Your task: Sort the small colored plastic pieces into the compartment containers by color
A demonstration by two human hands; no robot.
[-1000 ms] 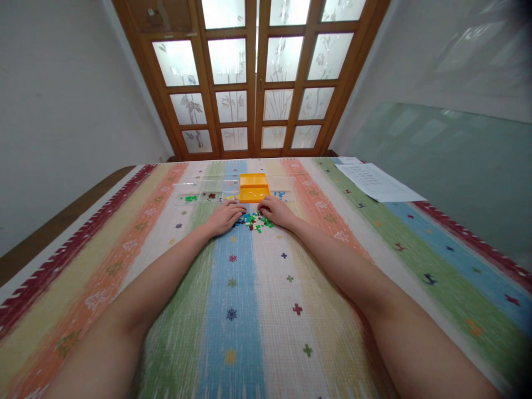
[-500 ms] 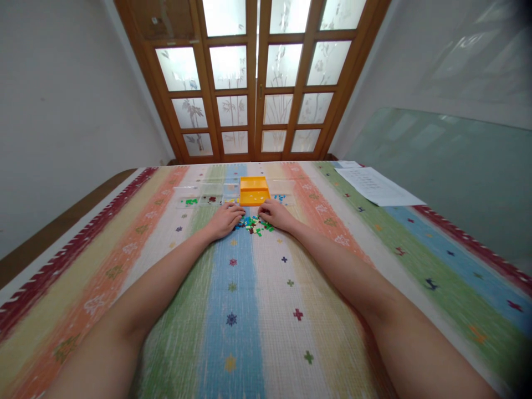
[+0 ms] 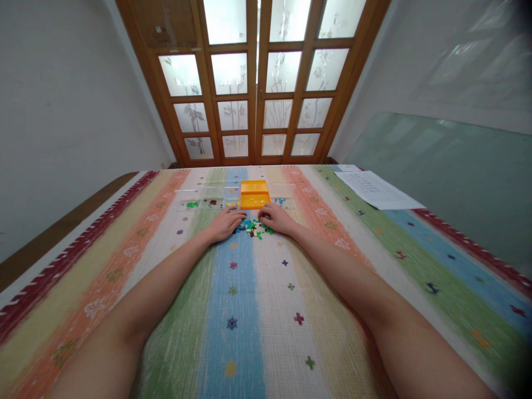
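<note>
Near the far edge of the striped cloth-covered tabletop (image 3: 258,310), small multicoloured plastic pieces (image 3: 252,227) lie heaped between the bare left hand (image 3: 226,224) and bare right hand (image 3: 277,218), fingers curved, whether pinching any I cannot tell; a yellow plastic box (image 3: 254,187) sits beyond

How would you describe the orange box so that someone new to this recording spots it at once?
On the striped tablecloth, find the heap of small coloured pieces between the left hand and the right hand. Just beyond it, toward the glazed doors, sits the orange box. Its solid, opaque colour sets it apart from the clear trays on either side.
</note>
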